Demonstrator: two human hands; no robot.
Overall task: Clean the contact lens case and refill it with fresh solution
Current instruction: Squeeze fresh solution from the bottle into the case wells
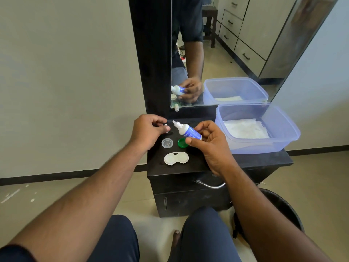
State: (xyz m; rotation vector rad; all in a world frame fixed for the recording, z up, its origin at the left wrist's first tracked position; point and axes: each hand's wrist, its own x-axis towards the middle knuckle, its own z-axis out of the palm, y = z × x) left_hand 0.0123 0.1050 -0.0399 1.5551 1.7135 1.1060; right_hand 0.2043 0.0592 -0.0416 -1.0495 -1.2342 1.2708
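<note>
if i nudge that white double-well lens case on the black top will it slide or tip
The white plastic double-well lens case lies flat and wide on the glossy black cabinet top, so it would probably slide rather than tip. It looks thin and empty, likely very light and easily flicked. Its flat oval outline gives it little reason to roll.

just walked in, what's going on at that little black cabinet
A person sits at the cabinet. The right hand holds a solution bottle, nozzle uncapped and pointing left. The left hand pinches something small and white, maybe its cap. The white lens case lies open, with a clear lid and a green lid beside it.
</note>
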